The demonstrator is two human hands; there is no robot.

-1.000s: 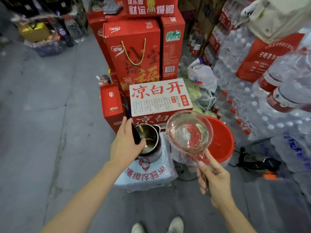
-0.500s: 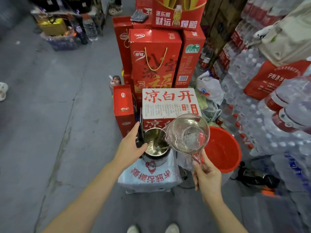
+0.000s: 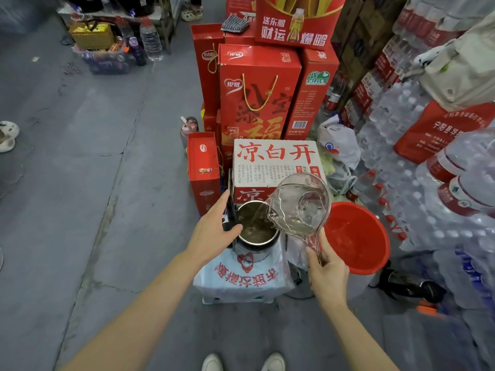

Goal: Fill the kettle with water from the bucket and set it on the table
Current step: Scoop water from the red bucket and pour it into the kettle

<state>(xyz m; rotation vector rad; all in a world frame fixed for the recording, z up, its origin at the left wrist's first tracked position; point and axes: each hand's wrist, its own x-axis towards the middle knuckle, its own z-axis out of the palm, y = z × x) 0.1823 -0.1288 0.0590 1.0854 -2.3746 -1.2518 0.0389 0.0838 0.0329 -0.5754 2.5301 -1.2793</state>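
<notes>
Tipped further than a moment ago, the clear ladle (image 3: 300, 204), my right hand (image 3: 325, 271) clamped on its handle, now pours into the kettle (image 3: 257, 231) beside the red bucket (image 3: 356, 236), my left hand (image 3: 214, 234) gripping its handle, so filling is underway.

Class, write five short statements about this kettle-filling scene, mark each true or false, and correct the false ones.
1. The clear plastic ladle is tipped, pouring water into the open steel kettle. True.
2. The right hand holds the ladle by its handle. True.
3. The left hand hangs free, away from the kettle. False: it rests against the kettle's left side, by its black handle.
4. The round red plastic bucket stands to the left of the kettle. False: it stands to the right.
5. The kettle sits on a stand covered by a white printed bag. True.
</notes>
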